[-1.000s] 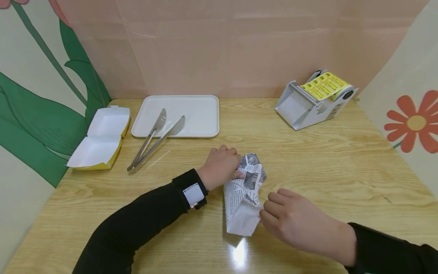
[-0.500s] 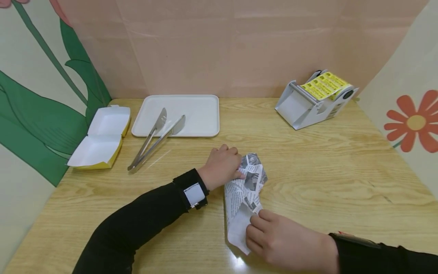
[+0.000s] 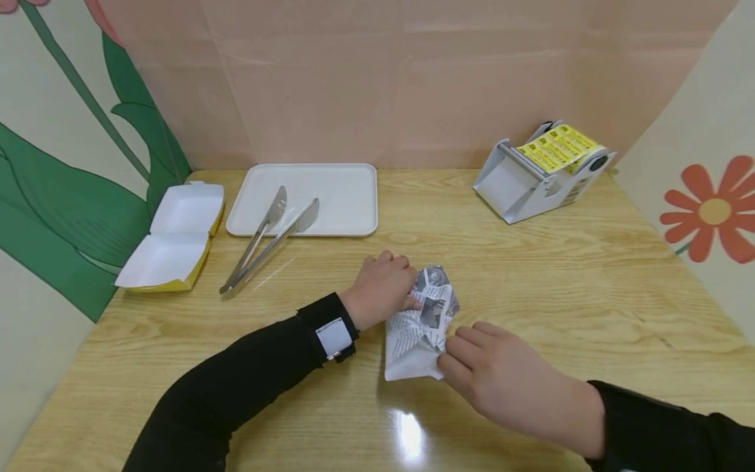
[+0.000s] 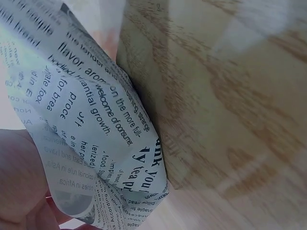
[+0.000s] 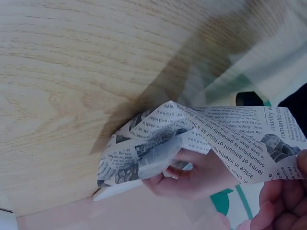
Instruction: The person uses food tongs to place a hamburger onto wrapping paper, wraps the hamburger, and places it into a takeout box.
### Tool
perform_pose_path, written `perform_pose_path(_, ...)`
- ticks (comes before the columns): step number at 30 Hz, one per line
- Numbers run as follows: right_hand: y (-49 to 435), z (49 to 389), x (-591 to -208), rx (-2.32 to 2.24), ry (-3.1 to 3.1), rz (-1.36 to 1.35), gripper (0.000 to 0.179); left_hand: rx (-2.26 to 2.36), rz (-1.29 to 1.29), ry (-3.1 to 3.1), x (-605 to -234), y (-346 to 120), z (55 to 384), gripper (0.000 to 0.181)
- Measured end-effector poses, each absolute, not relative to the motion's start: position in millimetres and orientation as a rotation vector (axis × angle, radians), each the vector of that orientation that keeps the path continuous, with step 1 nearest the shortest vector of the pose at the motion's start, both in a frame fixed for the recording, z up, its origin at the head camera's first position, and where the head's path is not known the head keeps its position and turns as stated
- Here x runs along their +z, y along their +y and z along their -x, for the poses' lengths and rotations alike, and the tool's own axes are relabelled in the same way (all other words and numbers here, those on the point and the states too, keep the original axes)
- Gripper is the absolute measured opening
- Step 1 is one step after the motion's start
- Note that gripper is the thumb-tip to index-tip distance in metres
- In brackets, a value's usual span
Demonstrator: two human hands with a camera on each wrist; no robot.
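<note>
A folded piece of newspaper-print wrapping paper [image 3: 433, 311] lies crumpled in the middle of the table in the head view. My left hand [image 3: 380, 288] grips its far left side, with the thumb over the printed top. At the near right corner, the fingers of my right hand [image 3: 501, 377] are curled and pinch the plain white flap. The right wrist view shows the paper [image 5: 240, 139] stretched from the right hand's fingers [image 5: 283, 206] toward the left hand [image 5: 201, 175]. In the left wrist view, printed paper [image 4: 96, 110] fills the left half. Whatever the paper may enclose is hidden.
Metal tongs [image 3: 250, 262] lean on a white tray [image 3: 348, 196] at the back left. Left of them stands an open yellow-and-white box [image 3: 168, 246]. A label dispenser [image 3: 525, 187] with yellow labels stands at the back right, before a pink backdrop [image 3: 413, 85].
My right hand has moved down and left with the flap, then back up and right. The paper's near end now reaches less far toward me. The left hand has stayed in place.
</note>
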State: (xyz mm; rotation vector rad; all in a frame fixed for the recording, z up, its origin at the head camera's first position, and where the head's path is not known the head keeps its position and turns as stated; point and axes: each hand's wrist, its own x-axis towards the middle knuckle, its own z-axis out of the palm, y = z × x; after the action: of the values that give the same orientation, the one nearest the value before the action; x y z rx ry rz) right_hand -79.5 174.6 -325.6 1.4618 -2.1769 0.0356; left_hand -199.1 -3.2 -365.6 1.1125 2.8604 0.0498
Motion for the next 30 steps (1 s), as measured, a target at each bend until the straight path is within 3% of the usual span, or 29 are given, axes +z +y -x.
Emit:
perform_pose_path(8,180,97,-312,0.220,-2.266,-1.269,0.053,-0.003,-1.157,2.855,-366,-2,195,0.042)
perform_pose_path(13,186,113,-309,0.290,-2.357,-1.154,0.053,-0.032,-1.170,2.864,-365,-2,190,0.026)
perform_pose_path(16,187,120,-306,0.341,-2.443,-1.102,0.034,0.030,-1.183,2.856,-365,-4,188,0.018)
perform_pose_path(20,183,128,-304,0.397,-2.617,-0.994,0.009,0.113,-1.198,2.831,-365,-7,187,0.027)
perform_pose_path(30,173,156,-316,0.382,-2.822,-0.768,0.018,0.300,-1.188,2.796,-367,-11,188,0.026)
